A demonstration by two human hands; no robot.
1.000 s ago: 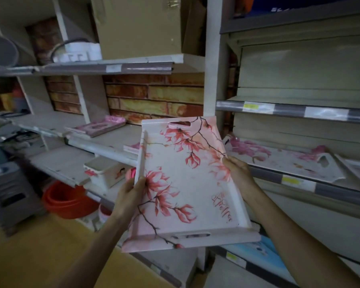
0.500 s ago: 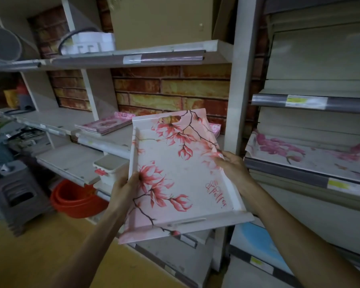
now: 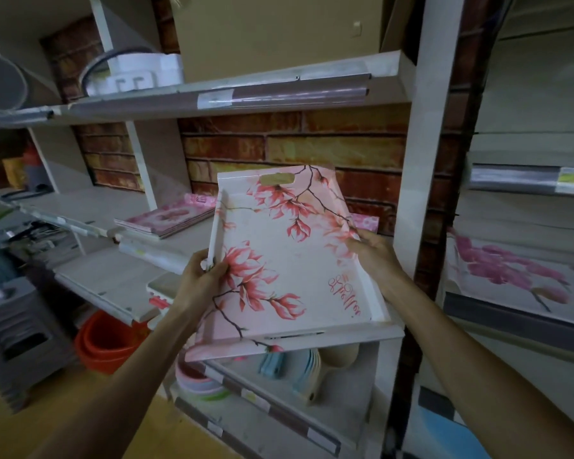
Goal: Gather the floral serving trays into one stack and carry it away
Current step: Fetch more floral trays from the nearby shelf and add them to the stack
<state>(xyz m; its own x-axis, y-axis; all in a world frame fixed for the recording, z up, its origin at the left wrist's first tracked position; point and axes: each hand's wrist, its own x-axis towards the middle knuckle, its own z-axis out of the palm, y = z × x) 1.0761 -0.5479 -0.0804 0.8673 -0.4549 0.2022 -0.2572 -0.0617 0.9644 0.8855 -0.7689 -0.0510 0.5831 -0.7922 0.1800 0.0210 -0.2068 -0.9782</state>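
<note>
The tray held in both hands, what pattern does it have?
The tray is pale pink-white with red-pink blossoms on dark branches, seen in the head view.

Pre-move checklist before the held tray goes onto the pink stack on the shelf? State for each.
1. Left hand grips the floral tray by its left rim: ok.
2. Right hand grips the right rim: ok.
3. Tray level: not ok, its far end is tilted up.
4. Tray interior free of loose items: ok.
5. Pink stack on the middle shelf has a clear top: ok, nothing lies on it.
6. Pink stack is the same kind of tray: cannot tell, too blurred.
</note>
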